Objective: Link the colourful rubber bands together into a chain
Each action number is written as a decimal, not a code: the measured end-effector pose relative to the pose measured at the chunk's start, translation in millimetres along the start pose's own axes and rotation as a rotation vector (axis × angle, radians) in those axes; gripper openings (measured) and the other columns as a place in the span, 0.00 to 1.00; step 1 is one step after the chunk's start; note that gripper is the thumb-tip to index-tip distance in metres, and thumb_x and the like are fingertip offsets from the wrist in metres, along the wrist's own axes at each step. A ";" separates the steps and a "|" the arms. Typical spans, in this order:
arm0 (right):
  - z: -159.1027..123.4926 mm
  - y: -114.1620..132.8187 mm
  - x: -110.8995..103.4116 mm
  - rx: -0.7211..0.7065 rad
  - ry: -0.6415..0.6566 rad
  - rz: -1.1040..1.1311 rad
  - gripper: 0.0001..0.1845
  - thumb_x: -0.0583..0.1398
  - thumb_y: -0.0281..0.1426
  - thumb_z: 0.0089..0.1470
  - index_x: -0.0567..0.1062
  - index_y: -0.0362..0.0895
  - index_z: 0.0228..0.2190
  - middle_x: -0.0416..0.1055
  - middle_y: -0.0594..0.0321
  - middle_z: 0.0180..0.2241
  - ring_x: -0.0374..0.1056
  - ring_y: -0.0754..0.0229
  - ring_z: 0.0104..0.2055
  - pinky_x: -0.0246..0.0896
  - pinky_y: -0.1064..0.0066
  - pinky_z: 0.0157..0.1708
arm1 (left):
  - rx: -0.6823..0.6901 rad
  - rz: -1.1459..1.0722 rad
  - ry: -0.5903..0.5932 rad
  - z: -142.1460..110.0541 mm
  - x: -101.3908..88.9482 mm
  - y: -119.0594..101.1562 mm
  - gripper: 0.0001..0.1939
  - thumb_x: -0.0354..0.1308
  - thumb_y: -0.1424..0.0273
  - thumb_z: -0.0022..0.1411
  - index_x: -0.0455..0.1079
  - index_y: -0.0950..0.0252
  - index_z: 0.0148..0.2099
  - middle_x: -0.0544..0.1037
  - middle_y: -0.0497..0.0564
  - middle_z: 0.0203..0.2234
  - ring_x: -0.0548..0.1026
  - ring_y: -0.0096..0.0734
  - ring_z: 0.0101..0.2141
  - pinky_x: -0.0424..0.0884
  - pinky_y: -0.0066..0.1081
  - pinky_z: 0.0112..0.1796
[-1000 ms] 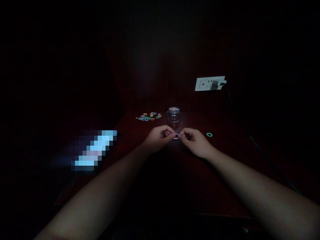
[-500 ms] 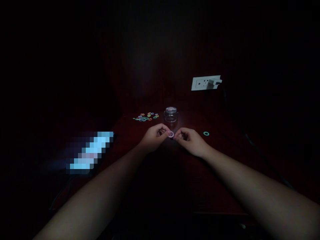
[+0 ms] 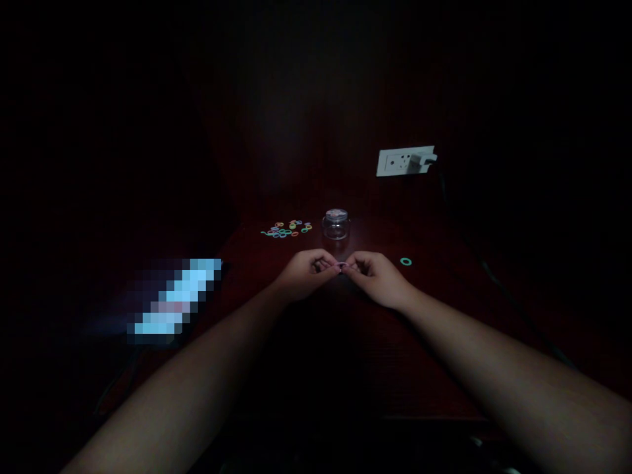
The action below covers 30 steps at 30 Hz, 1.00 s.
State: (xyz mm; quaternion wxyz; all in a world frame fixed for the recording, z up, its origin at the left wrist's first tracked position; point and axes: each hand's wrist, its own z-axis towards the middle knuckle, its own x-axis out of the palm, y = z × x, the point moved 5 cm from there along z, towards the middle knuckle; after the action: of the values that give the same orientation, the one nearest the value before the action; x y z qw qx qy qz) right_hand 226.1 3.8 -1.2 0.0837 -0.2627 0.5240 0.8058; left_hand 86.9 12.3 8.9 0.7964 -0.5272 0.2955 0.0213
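From here the room is very dark, pale light smudging the reddish back wall (image 3: 296,131). On it sits 1 white socket plate (image 3: 394,162) with 1 plug (image 3: 423,160), above a dark red table (image 3: 385,355).

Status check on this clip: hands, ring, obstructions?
Left hand and right hand pinching pink ring. Lidded jar just beyond. Green ring off to the right, clear of fingers.

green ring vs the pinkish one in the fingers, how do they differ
The green ring lies on the table, untouched; the pinkish ring is held between the left hand and right hand. The green ring shows whole, while fingers partly cover the pinkish ring. Both are small rings.
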 end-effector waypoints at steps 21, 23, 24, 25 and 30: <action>-0.4 -0.2 -2.9 0.002 -0.023 -0.052 0.13 0.54 0.37 0.50 0.69 0.41 0.23 0.61 0.67 0.18 0.55 0.68 0.21 0.47 0.76 0.21 | -0.036 -0.037 0.066 -1.4 4.5 2.1 0.09 0.55 0.67 0.52 0.64 0.68 0.28 0.62 0.43 0.18 0.58 0.17 0.19 0.54 0.20 0.20; -0.4 -0.6 -2.5 0.005 -0.019 -0.042 0.13 0.53 0.38 0.50 0.69 0.41 0.23 0.61 0.67 0.18 0.55 0.68 0.20 0.47 0.76 0.21 | -0.045 -0.051 0.067 -1.5 4.8 2.3 0.09 0.55 0.66 0.52 0.64 0.68 0.29 0.62 0.43 0.18 0.58 0.17 0.19 0.54 0.20 0.20; -0.3 -0.7 -2.2 0.005 -0.017 -0.034 0.13 0.53 0.38 0.50 0.69 0.41 0.24 0.61 0.67 0.18 0.55 0.68 0.20 0.47 0.76 0.21 | -0.046 -0.052 0.068 -1.5 5.0 2.2 0.10 0.55 0.66 0.52 0.65 0.69 0.29 0.62 0.43 0.18 0.58 0.17 0.19 0.54 0.20 0.20; -0.1 -0.5 -1.8 0.002 -0.015 -0.024 0.13 0.53 0.38 0.50 0.69 0.41 0.24 0.61 0.67 0.18 0.55 0.68 0.20 0.47 0.76 0.20 | -0.045 -0.050 0.071 -1.6 5.1 2.2 0.10 0.55 0.66 0.52 0.65 0.69 0.29 0.63 0.43 0.18 0.58 0.17 0.19 0.53 0.20 0.20; 0.7 3.0 -2.2 -0.026 -0.027 0.034 0.10 0.55 0.36 0.49 0.69 0.40 0.27 0.62 0.66 0.21 0.55 0.68 0.22 0.48 0.76 0.21 | -0.072 -0.044 0.091 -1.9 6.5 4.4 0.11 0.56 0.64 0.52 0.65 0.69 0.30 0.64 0.44 0.19 0.59 0.18 0.19 0.54 0.20 0.20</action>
State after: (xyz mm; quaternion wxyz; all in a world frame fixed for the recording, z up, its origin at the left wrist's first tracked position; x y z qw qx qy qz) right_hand 226.4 3.4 2.6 0.0736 -0.2438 0.5167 0.8174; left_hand 89.9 10.8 1.6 0.7630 -0.5623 0.3187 -0.0096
